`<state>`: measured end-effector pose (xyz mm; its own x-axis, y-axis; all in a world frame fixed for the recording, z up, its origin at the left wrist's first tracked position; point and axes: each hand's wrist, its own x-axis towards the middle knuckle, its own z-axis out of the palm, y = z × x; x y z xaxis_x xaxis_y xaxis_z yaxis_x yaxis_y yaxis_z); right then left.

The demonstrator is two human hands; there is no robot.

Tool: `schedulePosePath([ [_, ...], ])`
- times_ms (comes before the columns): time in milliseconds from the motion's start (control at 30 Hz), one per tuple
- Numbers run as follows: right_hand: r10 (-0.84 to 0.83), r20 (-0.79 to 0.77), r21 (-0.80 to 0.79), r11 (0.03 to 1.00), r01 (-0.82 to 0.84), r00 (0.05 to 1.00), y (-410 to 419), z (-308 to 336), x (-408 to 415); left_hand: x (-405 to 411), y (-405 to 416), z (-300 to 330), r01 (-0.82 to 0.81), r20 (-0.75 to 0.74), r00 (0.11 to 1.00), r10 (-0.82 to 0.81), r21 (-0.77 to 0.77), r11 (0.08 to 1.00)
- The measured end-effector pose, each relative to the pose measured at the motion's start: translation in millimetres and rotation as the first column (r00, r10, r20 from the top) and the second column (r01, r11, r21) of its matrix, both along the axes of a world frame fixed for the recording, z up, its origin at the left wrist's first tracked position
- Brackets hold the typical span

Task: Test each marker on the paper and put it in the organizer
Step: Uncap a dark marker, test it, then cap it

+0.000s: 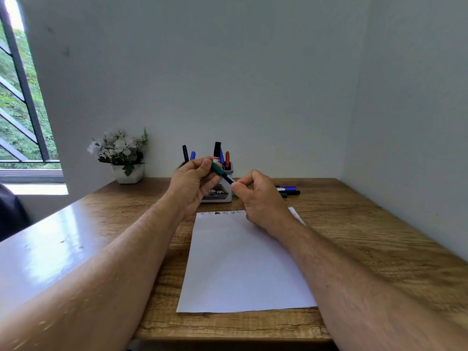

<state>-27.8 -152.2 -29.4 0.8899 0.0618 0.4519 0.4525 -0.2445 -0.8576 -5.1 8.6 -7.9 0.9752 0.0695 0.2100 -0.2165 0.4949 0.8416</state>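
Marker (219, 171): slim green barrel, black end.
Left hand (193, 184): fingers grip barrel.
Right hand (258, 198): fingers pinch black end.
Paper (243, 264): flat white sheet.
Surface (354, 236): wood grain.

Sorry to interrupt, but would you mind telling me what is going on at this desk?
A person is testing markers. The left hand grips a green marker while the right hand pinches its dark end above the paper, which already carries a few scribbles along its top edge. Several markers stand in the organizer, and a few more markers lie on the table to the right.
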Motion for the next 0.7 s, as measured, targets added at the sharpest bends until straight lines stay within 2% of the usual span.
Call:
schedulePosePath([
  [133,0.023,-0.052,0.065,0.998,-0.020,0.998,1.4,-2.0,3.1,-1.7,-4.9,-0.4,0.024,0.024,0.999,-0.025,0.009,1.000],
  [200,0.007,-0.046,0.078,0.997,-0.003,0.999,3.6,-1.9,3.9,-3.9,-11.8,-0.6,0.052,0.042,0.998,-0.056,0.086,0.995],
  [300,-0.058,0.002,-0.008,0.998,0.058,0.998,1.8,-0.1,0.7,-4.3,-20.6,-2.5,0.040,0.062,0.997,-0.053,0.197,0.980],
  [467,-0.182,0.203,-0.316,0.918,0.240,0.962,-4.6,-2.1,-3.0,-1.3,-20.1,1.1,-0.114,0.145,0.987,0.074,0.290,0.950],
  [567,-0.255,0.223,-0.304,0.899,0.315,0.941,-9.0,1.0,-2.9,4.3,-14.8,5.8,-0.259,0.223,0.955,0.195,0.310,0.915],
  [700,-0.252,0.210,-0.367,0.875,0.315,0.945,-9.2,0.5,-2.7,5.9,-10.8,7.0,-0.391,0.311,0.902,0.301,0.288,0.874],
])
